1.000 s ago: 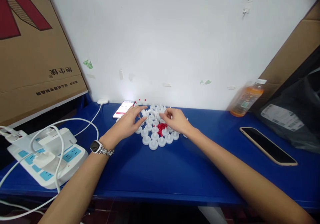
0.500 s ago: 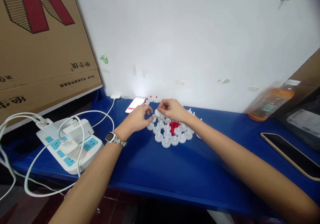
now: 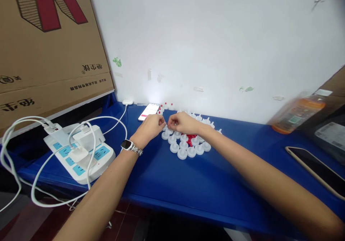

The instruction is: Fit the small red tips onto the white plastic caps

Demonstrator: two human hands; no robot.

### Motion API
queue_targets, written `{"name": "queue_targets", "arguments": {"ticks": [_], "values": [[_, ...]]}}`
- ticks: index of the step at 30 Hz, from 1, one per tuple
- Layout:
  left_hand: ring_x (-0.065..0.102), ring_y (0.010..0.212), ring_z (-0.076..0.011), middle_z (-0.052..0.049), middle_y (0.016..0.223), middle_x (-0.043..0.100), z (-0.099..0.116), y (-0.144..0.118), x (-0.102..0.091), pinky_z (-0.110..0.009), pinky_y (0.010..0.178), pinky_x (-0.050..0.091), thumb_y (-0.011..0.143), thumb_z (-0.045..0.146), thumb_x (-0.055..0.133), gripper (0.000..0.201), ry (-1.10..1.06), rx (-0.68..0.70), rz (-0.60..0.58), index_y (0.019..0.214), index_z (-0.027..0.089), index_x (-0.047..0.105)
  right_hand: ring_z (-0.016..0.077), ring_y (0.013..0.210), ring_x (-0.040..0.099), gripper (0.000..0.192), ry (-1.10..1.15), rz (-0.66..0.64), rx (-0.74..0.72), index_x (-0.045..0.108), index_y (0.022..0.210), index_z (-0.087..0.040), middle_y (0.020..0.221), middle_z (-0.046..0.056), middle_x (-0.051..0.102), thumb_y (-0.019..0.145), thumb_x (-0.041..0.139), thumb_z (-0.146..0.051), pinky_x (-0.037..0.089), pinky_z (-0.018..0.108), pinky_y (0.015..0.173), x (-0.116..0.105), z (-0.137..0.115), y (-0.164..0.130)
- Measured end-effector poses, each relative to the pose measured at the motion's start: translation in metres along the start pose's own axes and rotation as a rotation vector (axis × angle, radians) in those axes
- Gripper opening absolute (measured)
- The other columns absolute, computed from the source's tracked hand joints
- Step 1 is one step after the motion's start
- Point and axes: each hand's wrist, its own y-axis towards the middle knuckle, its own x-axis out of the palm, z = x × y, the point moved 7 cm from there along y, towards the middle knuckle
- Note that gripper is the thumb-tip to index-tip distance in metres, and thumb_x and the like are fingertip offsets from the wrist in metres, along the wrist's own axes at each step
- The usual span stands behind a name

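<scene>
Fingertips of left hand [image 3: 149, 127] and right hand [image 3: 183, 123] meet, pinched together on one small white plastic piece [image 3: 165, 126], above the cluster of white round plastic caps [image 3: 185, 146] on the blue table [image 3: 188, 183].

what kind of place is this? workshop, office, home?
Probably a makeshift hand-assembly bench, not a proper factory line: a blue table against a scuffed white wall, a cluster of small white plastic parts with red bits, a loaded power strip, cardboard boxes leaning nearby.
</scene>
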Motion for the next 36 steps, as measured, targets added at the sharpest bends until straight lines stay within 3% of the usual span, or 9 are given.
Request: {"name": "queue_targets", "arguments": {"ticks": [6,13,19,21,24,28,32,36], "values": [[0.066,0.073,-0.0192,-0.007,0.081,0.073,-0.002,0.0,0.005,-0.028,0.062,0.048,0.087,0.025,0.058,0.013,-0.041,-0.001,-0.03,0.084,0.019,0.069,0.0124,0.065,0.059,0.015,-0.138,-0.001,-0.05,0.075,0.083,-0.017,0.075,0.0,0.071,0.076,0.063,-0.013,0.041,0.024,0.065,-0.004,0.001,0.001],[0.067,0.075,-0.0205,-0.007,0.081,0.073,0.0,-0.001,0.005,-0.028,0.063,0.049,0.087,0.025,0.057,0.014,-0.044,-0.01,-0.031,0.086,0.018,0.069,0.0126,0.064,0.057,0.016,-0.148,0.009,-0.049,0.076,0.087,-0.019,0.074,-0.001,0.069,0.077,0.064,-0.018,0.039,0.024,0.065,-0.001,0.004,-0.003],[0.067,0.072,-0.0185,-0.006,0.084,0.074,0.009,-0.003,0.007,-0.027,0.063,0.049,0.089,0.028,0.057,0.018,-0.105,0.013,-0.091,0.093,0.017,0.069,0.0134,0.064,0.055,0.018,-0.136,0.326,0.041,0.073,0.089,-0.017,0.069,0.0,0.066,0.087,0.057,-0.026,0.039,0.025,0.065,-0.032,0.011,0.006],[0.065,0.069,-0.0178,-0.006,0.086,0.074,0.008,-0.003,0.0,-0.027,0.062,0.047,0.088,0.03,0.058,0.021,-0.096,0.0,-0.069,0.101,0.016,0.068,0.014,0.065,0.057,0.016,-0.168,0.34,0.095,0.072,0.091,-0.016,0.07,0.001,0.067,0.086,0.058,-0.023,0.04,0.025,0.066,-0.033,0.022,0.02],[0.064,0.067,-0.018,-0.006,0.083,0.073,-0.001,-0.003,-0.02,-0.028,0.061,0.044,0.089,0.032,0.056,0.02,-0.018,-0.054,0.018,0.097,0.018,0.068,0.0146,0.069,0.06,0.019,-0.184,0.286,0.132,0.071,0.099,-0.017,0.076,0.002,0.07,0.084,0.063,-0.025,0.042,0.024,0.068,-0.023,0.031,0.047],[0.063,0.064,-0.0191,-0.006,0.073,0.071,-0.027,-0.007,-0.041,-0.028,0.06,0.041,0.089,0.026,0.052,0.016,0.087,-0.206,0.085,0.082,0.019,0.065,0.0147,0.07,0.061,0.023,-0.175,0.217,0.056,0.069,0.1,-0.017,0.076,0.001,0.07,0.08,0.068,-0.029,0.042,0.023,0.067,-0.002,0.019,0.072],[0.06,0.058,-0.0183,-0.006,0.068,0.069,-0.041,-0.012,-0.04,-0.028,0.059,0.041,0.087,0.019,0.051,0.016,0.11,-0.263,0.059,0.077,0.019,0.063,0.0139,0.067,0.059,0.017,-0.203,0.18,-0.029,0.068,0.092,-0.017,0.073,0.0,0.069,0.076,0.069,-0.023,0.038,0.023,0.063,0.016,0.008,0.08],[0.063,0.068,-0.0201,-0.008,0.081,0.069,-0.037,-0.013,-0.034,-0.031,0.066,0.046,0.09,0.026,0.054,0.014,0.115,-0.248,0.056,0.087,0.018,0.065,0.0136,0.068,0.059,0.004,-0.148,0.166,-0.068,0.066,0.08,-0.016,0.074,0.002,0.068,0.077,0.064,-0.013,0.039,0.024,0.064,0.019,0.009,0.079]]}}
